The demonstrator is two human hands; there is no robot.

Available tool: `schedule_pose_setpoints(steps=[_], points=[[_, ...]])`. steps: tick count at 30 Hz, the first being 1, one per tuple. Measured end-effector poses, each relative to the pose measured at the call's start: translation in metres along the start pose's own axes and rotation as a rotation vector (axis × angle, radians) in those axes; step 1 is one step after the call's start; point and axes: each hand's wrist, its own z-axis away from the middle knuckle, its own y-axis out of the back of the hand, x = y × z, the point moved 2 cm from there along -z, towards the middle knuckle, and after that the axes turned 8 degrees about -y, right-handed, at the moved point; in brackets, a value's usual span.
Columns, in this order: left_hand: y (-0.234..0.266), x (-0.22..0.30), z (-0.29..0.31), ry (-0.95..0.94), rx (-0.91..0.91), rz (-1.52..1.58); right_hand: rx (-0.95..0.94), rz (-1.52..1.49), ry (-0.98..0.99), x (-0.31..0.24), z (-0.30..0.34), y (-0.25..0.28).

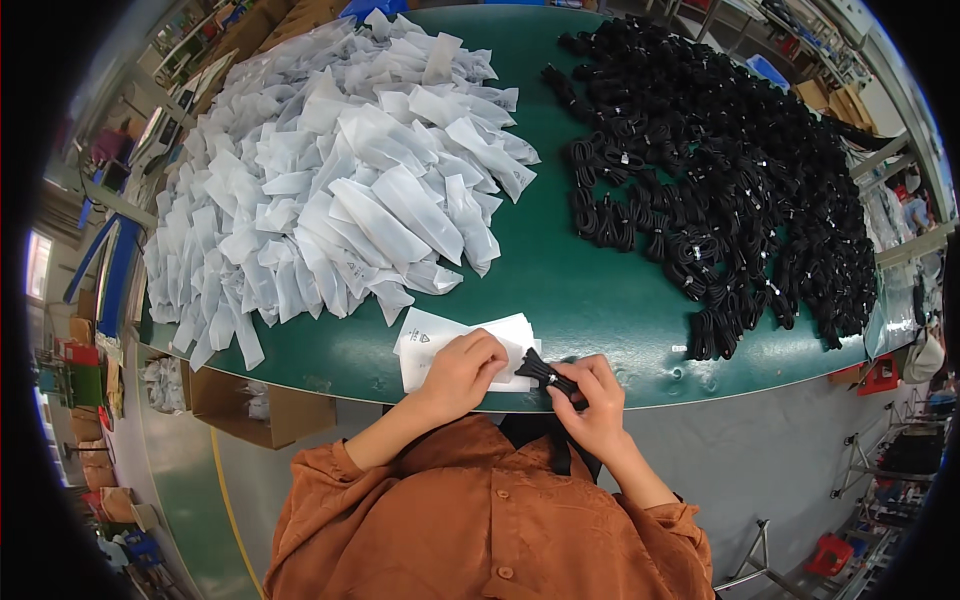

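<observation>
My right hand (594, 398) is closed around a bundled black cable (541, 371), one end of which points left toward the bags. A small stack of flat white bags (428, 336) lies at the table's near edge, in front of me. Over that stack, my left hand (462, 374) has its fingers curled and pinched at the top bag; its fingertips are partly hidden. The cable's left end is beside the bag's right part, and I cannot tell whether it is inside the opening.
A large heap of filled white bags (330, 190) covers the left of the green table (560, 290). Many bundled black cables (720, 180) are piled on the right. Below the left edge stands a cardboard box (235, 405). Shelving and a red bin (829, 554) are at the right.
</observation>
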Motion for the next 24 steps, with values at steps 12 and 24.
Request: schedule_pose_setpoints(steps=[12, 24], points=[[0.004, 0.005, -0.001, 0.039, 0.075, 0.321, -0.541, -0.755, -0.848, 0.015, -0.015, -0.002], [0.001, 0.006, -0.003, 0.078, 0.09, 0.261, -0.281, -0.361, -0.558, 0.013, -0.005, -0.005]])
